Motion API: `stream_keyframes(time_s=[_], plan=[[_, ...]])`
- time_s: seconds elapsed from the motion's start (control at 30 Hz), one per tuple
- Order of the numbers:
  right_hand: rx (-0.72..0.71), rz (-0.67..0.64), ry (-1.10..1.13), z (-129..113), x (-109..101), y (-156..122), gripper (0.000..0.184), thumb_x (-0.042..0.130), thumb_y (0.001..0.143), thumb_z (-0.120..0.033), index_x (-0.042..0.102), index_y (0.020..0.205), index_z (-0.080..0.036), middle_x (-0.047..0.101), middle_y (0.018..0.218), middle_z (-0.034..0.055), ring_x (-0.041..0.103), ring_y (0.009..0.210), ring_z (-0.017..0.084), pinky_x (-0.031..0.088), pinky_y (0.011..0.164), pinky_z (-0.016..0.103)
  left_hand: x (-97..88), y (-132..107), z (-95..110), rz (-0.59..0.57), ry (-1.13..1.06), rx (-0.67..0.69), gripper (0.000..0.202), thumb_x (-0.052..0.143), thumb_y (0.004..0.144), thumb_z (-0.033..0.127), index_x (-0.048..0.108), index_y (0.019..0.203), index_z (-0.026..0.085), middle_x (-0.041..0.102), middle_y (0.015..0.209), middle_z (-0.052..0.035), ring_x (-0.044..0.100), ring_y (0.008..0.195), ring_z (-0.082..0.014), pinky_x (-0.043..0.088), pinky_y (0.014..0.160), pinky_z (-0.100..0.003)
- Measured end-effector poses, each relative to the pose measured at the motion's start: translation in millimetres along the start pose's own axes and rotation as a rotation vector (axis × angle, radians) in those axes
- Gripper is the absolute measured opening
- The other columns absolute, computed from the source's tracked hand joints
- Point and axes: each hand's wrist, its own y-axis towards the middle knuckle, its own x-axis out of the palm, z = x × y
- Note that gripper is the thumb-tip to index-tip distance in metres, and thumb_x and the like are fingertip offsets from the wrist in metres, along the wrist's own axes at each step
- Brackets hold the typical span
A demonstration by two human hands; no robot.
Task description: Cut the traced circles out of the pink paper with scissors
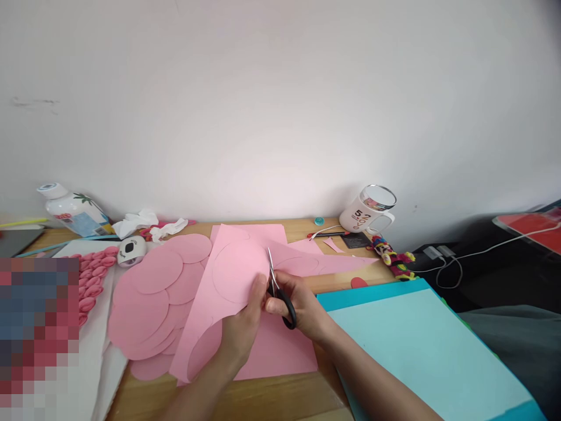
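Note:
My left hand (pixel 245 327) grips a sheet of pink paper (pixel 236 263) by its right part, thumb on top. Faint circles are drawn on this sheet, and a round piece is cut out of its lower edge. In my right hand (pixel 295 301) is a pair of scissors (pixel 288 309) with black handles, fingers wrapped round the loops. The blades point up and away at the sheet's right edge, close to my left thumb. More pink sheets (pixel 280 351) lie under the held one. To the left is an overlapping pile of pink paper circles (pixel 140 310).
A white mug (pixel 362 210) stands at the back right, beside a small figurine (pixel 390 257). Turquoise and pale blue sheets (pixel 421 345) cover the right. At the left are a white bottle (pixel 74 207), crumpled tissues (pixel 135 223) and a small white device (pixel 131 251). A wall rises behind the table.

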Motion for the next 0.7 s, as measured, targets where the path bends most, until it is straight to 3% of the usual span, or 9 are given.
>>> stream_keyframes(time_s=[0.2,0.33,0.7], plan=[[-0.011,-0.005,0.015,0.3,-1.6,-0.2,0.041,0.072,0.060,-0.051,0.053,0.071,-0.016,0.045,0.067,-0.0014,0.038,0.060,0.011,0.033,0.056,0.024,-3.3,0.7,5.2,-0.081,-0.033,0.149,0.031,0.058,0.072,0.045,0.067,0.080,0.016,0.070,0.081,-0.0057,0.065,0.081,-0.0209,0.052,0.075,-0.031],[-0.013,-0.012,0.026,0.7,-2.2,-0.4,0.040,0.072,0.060,-0.050,0.053,0.071,-0.016,0.045,0.066,-0.0015,0.039,0.061,0.011,0.033,0.056,0.024,-2.9,0.4,4.1,-0.087,-0.019,0.155,0.031,0.057,0.073,0.046,0.066,0.068,0.016,0.069,0.070,-0.0039,0.064,0.070,-0.0185,0.052,0.067,-0.028],[-0.022,-0.012,-0.025,0.1,-0.9,-0.4,0.038,0.069,0.065,-0.051,0.055,0.072,-0.016,0.045,0.066,-0.0008,0.038,0.060,0.012,0.032,0.055,0.024,-2.0,-0.8,2.8,-0.058,-0.031,0.190,0.028,0.057,0.073,0.044,0.064,0.069,0.017,0.068,0.072,-0.0037,0.064,0.072,-0.0180,0.053,0.068,-0.027]])
